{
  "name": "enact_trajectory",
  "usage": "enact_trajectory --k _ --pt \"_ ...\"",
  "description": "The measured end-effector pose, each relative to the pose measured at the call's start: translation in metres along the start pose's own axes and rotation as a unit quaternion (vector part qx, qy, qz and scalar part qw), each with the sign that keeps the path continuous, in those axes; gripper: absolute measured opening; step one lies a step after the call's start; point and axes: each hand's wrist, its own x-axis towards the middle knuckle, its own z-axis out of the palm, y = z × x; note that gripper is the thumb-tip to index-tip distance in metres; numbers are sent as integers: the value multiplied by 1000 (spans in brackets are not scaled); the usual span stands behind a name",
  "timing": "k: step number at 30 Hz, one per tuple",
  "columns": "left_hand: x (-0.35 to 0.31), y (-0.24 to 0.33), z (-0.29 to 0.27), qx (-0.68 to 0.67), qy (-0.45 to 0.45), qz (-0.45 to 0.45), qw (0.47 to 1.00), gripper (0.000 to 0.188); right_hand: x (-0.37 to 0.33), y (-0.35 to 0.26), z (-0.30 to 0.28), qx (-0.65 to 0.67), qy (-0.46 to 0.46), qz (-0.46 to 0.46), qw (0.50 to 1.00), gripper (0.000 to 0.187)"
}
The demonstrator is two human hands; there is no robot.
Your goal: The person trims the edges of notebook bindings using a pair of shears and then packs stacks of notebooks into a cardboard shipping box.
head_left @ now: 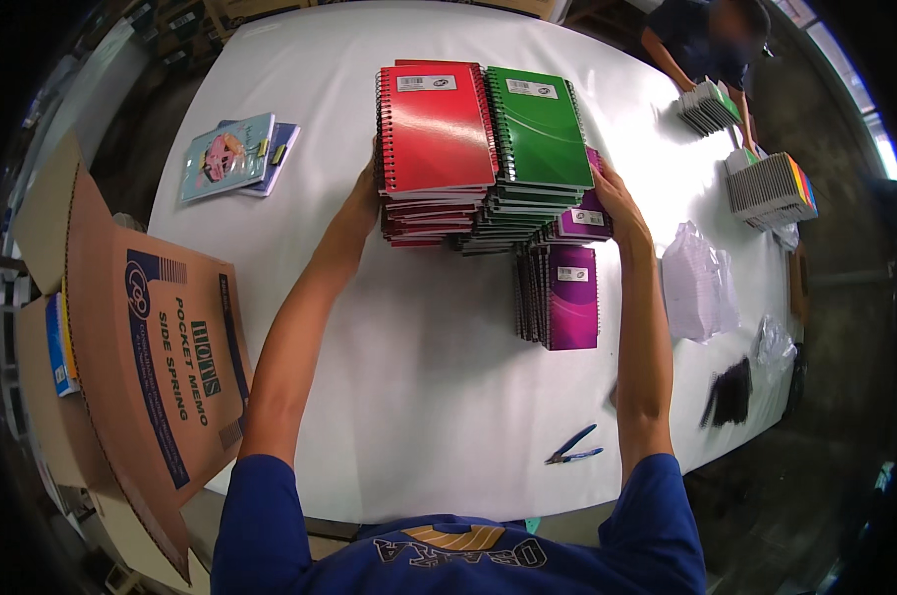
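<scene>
Two tall stacks of spiral notebooks, red notebooks (437, 139) on the left and green notebooks (541, 129) on the right, stand side by side in front of me. My left hand (371, 183) grips the outer side of the red stack; its fingertips are hidden behind it. My right hand (619, 206) clasps the opposite side, by the green stack's edge, its fingers partly showing. Purple notebooks (585, 220) show beside and below the green ones. A separate pile of small purple notebooks (570, 297) sits closer to me on the white table (419, 397).
An open cardboard box (186, 357) stands at the left edge. Two cased booklets (228, 159) lie far left. Blue-handled nippers (573, 446) lie near right. Plastic bags (698, 283) and black spiral coils (729, 395) lie on the right. A co-worker (711, 45) handles notebooks (706, 107) at far right.
</scene>
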Motion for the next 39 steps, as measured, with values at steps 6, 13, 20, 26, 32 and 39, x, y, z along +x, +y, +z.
enact_trajectory --k 6,13,20,26,32,39 --pt "-12 15 8 -16 -19 42 999 72 2 -1 5 -27 -3 -18 999 51" --pt "-37 51 14 -79 32 137 987 66 -8 0 -2 -33 -20 -40 998 68" --pt "-50 105 45 -73 -17 137 988 73 -43 -57 52 25 -91 -195 976 89" --pt "-67 102 24 59 141 311 938 73 -27 -32 54 29 3 -244 969 68" --pt "-292 133 66 383 98 449 802 69 -97 -118 68 -42 219 -437 871 38" --pt "-473 132 -14 417 90 466 775 46 -225 -222 199 -71 -40 -538 839 32"
